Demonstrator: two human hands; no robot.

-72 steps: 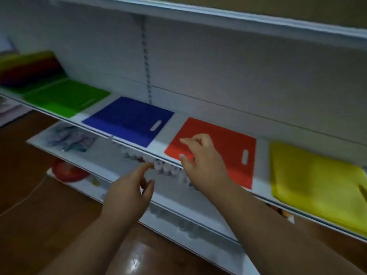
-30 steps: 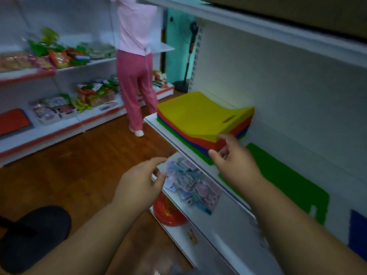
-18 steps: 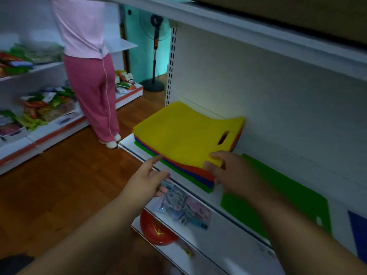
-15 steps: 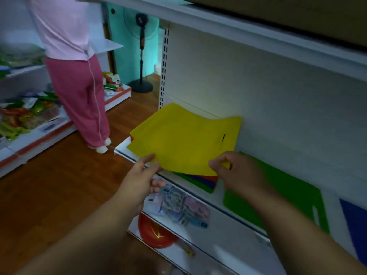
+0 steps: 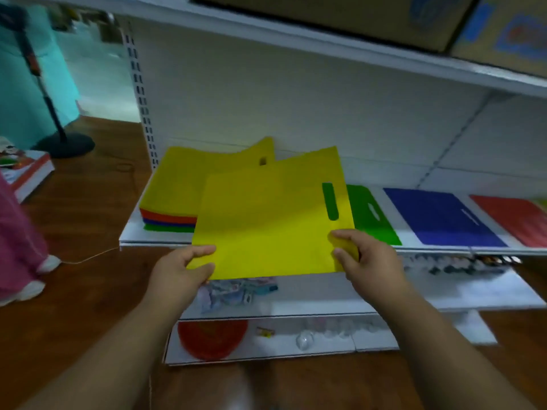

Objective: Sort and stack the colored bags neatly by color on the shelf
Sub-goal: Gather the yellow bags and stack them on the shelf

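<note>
Lifted clear of the mixed stack (image 5: 177, 199) since half a second ago, the top yellow bag (image 5: 266, 223) now hangs in front of the shelf (image 5: 154, 242), out past its front edge, and the view has swung right to take in the sorted bags. Both hands hold it by its near edge: the left hand (image 5: 180, 273) pinches the near left corner between thumb and curled fingers, the right hand (image 5: 367, 258) pinches the near right corner, which folds a little under the thumb. The stack sits at the shelf's left end, another yellow on top, with red, blue and green layers below. To its right, along the front edge, lie a green bag (image 5: 370, 217), a blue bag (image 5: 438, 217) and a red bag (image 5: 515, 217), each flat and apart from its neighbour.

Judging by that order, yellow's place is further right, past red, barely in view. The bag is thin and limp, held only along one edge, so its far edge may sag and drag across the green, blue and red bags on the way, skewing them. The creased right corner could also make it land crooked.
</note>
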